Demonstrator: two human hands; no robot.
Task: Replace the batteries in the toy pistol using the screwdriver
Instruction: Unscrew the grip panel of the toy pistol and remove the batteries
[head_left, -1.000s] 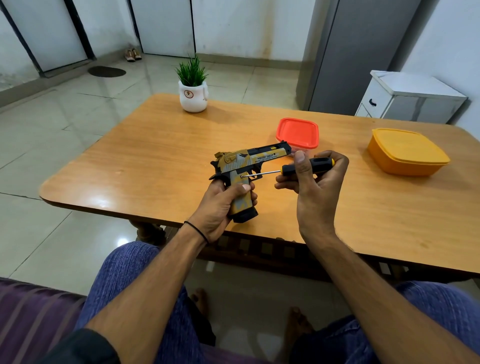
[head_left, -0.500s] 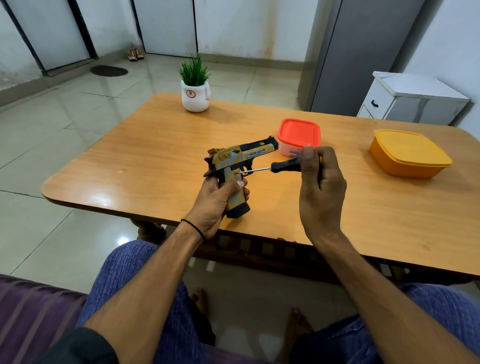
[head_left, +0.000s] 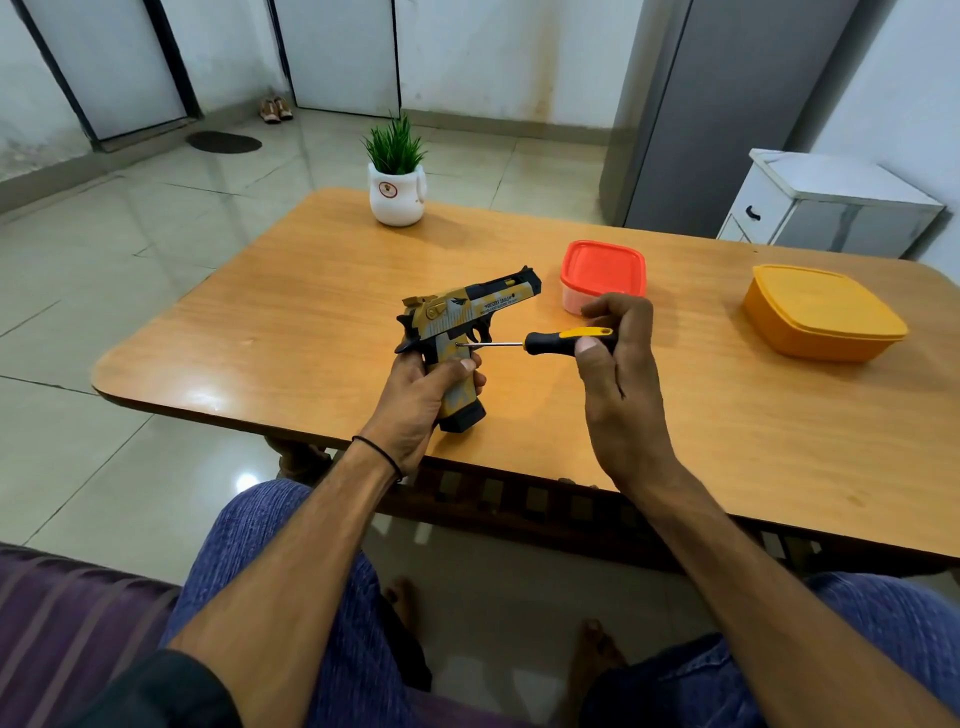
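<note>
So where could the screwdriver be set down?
Bare table: left part, between the plant pot and near edge, and the near-right stretch below the yellow container. Crowded mid-table: toy pistol, left hand, right hand, red-lidded container.

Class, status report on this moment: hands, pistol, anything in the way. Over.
Left hand grips toy pistol by its handle. Right hand holds screwdriver, tip against the pistol's grip. Nothing blocking the tool.
</note>
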